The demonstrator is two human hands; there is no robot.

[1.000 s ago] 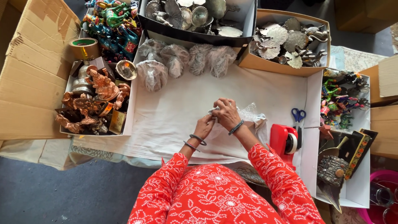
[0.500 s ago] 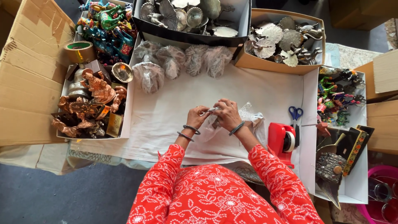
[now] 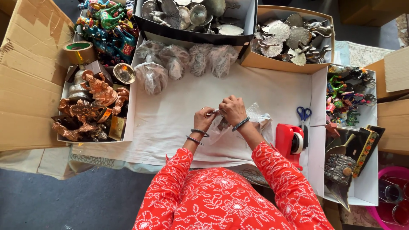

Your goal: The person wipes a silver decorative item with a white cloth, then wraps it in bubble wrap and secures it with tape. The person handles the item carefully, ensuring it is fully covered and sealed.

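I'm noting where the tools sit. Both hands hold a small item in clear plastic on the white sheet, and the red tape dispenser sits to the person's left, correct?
Not quite. The head view shows the red tape dispenser on the person's right, by the scissors. The left hand and right hand do hold a clear plastic wrap over the white sheet.

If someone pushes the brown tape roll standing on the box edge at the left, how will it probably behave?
The tape roll lies flat on its side, so it would probably slide rather than roll. It looks thick with tape, so likely stiff and fairly heavy. It sits near the edge of the cardboard flap and could drop off.
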